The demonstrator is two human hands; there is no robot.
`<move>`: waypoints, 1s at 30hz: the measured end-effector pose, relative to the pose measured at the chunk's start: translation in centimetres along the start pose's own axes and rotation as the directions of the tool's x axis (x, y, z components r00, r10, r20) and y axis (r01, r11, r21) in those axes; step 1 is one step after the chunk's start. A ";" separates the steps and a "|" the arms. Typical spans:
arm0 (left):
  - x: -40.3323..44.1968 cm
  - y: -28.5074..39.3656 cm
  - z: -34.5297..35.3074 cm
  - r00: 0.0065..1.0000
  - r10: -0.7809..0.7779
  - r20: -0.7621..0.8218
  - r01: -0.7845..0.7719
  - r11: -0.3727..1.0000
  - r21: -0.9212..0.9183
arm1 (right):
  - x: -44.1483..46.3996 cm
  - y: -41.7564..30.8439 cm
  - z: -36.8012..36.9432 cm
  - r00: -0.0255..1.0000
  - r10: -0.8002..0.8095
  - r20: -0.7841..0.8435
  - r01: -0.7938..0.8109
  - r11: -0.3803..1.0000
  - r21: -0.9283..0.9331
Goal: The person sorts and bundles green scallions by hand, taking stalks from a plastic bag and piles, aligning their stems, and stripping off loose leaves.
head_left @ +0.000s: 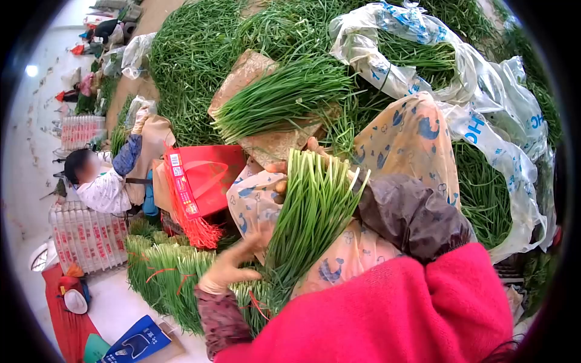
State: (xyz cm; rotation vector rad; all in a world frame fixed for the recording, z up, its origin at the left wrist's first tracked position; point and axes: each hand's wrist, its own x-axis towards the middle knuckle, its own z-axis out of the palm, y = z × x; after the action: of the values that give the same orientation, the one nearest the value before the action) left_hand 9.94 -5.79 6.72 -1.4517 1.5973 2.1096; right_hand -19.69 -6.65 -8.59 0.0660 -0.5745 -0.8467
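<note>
A bunch of garlic chives (315, 209) lies across my lap, its pale cut ends toward the top and its leaves toward the bottom of the view. My right hand (315, 147), in a dark brown sleeve cover, is closed around the bunch near the cut ends, mostly hidden behind the stems. My left hand (233, 266), gloved and in a patterned sleeve, is beside the leafy part with its fingers spread, holding nothing. Under the bunch spreads a patterned plastic apron (324, 269). Another pile of chives (284, 100) rests just beyond on a brown-speckled surface.
Tied chive bundles (175, 275) stand at the lower left, beside a red bag (209, 175). Loose chives (193, 57) heap at the top; clear plastic bags (484, 78) with chives lie at right. A co-worker (103, 184) sits at left near stacked white crates (88, 236).
</note>
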 end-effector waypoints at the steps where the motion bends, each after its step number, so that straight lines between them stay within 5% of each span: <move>1: 0.1 0.1 -1.1 0.994 0.073 -0.083 -0.079 0.994 -0.073 | 0.0 0.1 0.2 1.000 0.002 0.022 -0.002 1.000 -0.002; 3: 1.7 1.5 -1.3 0.946 0.264 -0.185 -0.292 0.945 -0.145 | -0.5 0.3 -1.0 0.999 -0.035 -0.021 0.034 0.998 -0.060; 7: 9.1 3.9 5.1 0.879 0.471 0.067 -0.425 0.841 -0.336 | -0.9 0.9 1.0 0.990 -0.109 -0.088 0.093 0.982 -0.167; 9: 11.4 1.3 6.6 0.958 0.254 0.132 -0.244 0.966 -0.089 | -1.9 0.6 2.6 0.969 -0.233 -0.085 0.209 0.952 -0.225; 10: 11.7 2.5 8.5 0.961 0.226 0.160 -0.176 0.944 -0.279 | -2.6 0.1 3.9 0.962 -0.253 -0.100 0.220 0.940 -0.260; 11: 12.1 2.5 9.0 0.956 0.227 0.185 -0.169 0.943 -0.286 | -3.0 0.0 5.5 0.843 -0.375 -0.385 0.234 0.901 -0.365; 14: 12.1 2.3 10.8 0.919 0.088 0.383 0.071 0.921 -0.383 | -3.5 -0.5 9.7 0.594 -0.498 -0.632 0.076 0.817 -0.572; 15: 12.1 2.2 11.2 0.918 0.086 0.388 0.077 0.919 -0.386 | -3.1 -0.7 9.8 0.588 -0.499 -0.637 0.076 0.818 -0.570; 18: 11.2 1.7 11.4 0.945 0.166 0.281 -0.003 0.866 -0.501 | -1.7 -2.4 9.4 0.296 -0.725 -0.622 -0.239 0.574 -0.783; 19: 10.8 1.4 11.2 0.951 0.213 0.225 -0.093 0.889 -0.449 | -2.8 -4.0 7.5 0.322 -0.768 -0.554 -0.117 0.548 -0.828; 21: 10.1 0.8 10.9 0.950 0.257 0.174 -0.175 0.907 -0.383 | -4.5 -7.6 6.2 0.262 -0.808 -0.528 -0.190 0.494 -0.849; 22: 9.7 0.6 11.0 0.961 0.254 0.113 -0.176 0.871 -0.458 | -5.1 -7.9 6.8 0.283 -0.832 -0.477 -0.649 0.200 -0.734; 23: 9.3 0.3 11.0 0.968 0.247 0.045 -0.186 0.826 -0.533 | -5.6 -8.2 7.4 0.336 -0.835 -0.436 -0.906 -0.161 -0.391; 25: 8.8 -1.3 10.4 0.972 0.235 -0.018 -0.208 0.819 -0.535 | -7.8 -7.1 8.0 0.486 -0.653 -0.581 -0.735 -0.665 0.134; 27: 8.9 -2.8 10.1 0.972 0.204 -0.119 -0.235 0.780 -0.580 | -8.0 -5.6 9.9 0.502 -0.590 -0.632 -0.660 -0.734 0.160; 29: 8.5 -2.2 10.0 0.980 0.178 -0.092 -0.194 0.730 -0.655 | -4.7 -4.2 14.2 0.339 -0.387 -0.858 -0.860 -0.497 -0.115; 30: 8.6 -2.1 10.2 0.981 0.168 -0.097 -0.190 0.725 -0.662 | -5.2 -3.5 13.0 0.563 -0.292 -0.773 -0.810 -0.378 -0.448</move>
State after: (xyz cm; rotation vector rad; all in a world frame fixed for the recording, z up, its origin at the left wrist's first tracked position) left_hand 0.41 -0.35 -1.15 -1.5345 1.0329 2.9995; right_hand -31.38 -3.05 -0.88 -1.3780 1.1423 -0.2571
